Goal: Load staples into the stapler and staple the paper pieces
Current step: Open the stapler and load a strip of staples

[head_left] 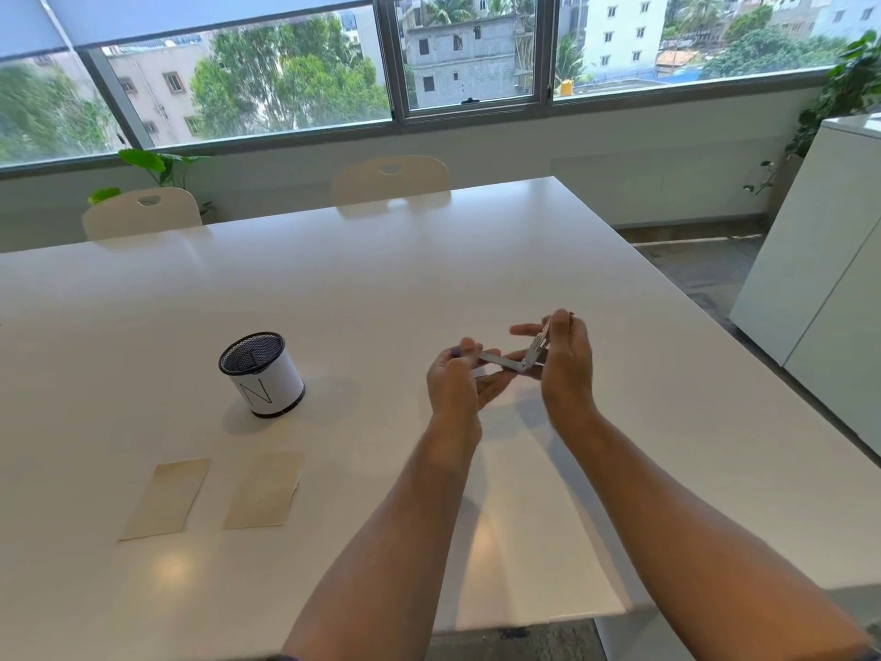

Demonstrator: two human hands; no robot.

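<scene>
You are working at a wide white table [333, 288], and its bare glossy top gives you room to keep each part of the job apart. Two chairs [388, 181] are tucked in on the far side, out of your reach.

To your left, the mesh pen cup [262, 372] with a paper label stands upright, well apart from your hands, probably so it cannot be knocked while you load. Nearer you, the two paper pieces [214, 496] lie flat side by side, just apart and not overlapping. They look parked there to wait for stapling, so that step is not yet done.

Both your arms reach forward and meet above the table's right half, where you hold the stapler [517, 357] in the air rather than on the surface, likely for a clear look into its channel. It is swung open at the hinge.

Your right hand [567, 362] is curled around the raised top arm, holding it tilted up and back. Your left hand [455, 379] pinches the front end of the lower metal rail and steadies it level. Whether any staples are already in the rail is too small to tell.
</scene>
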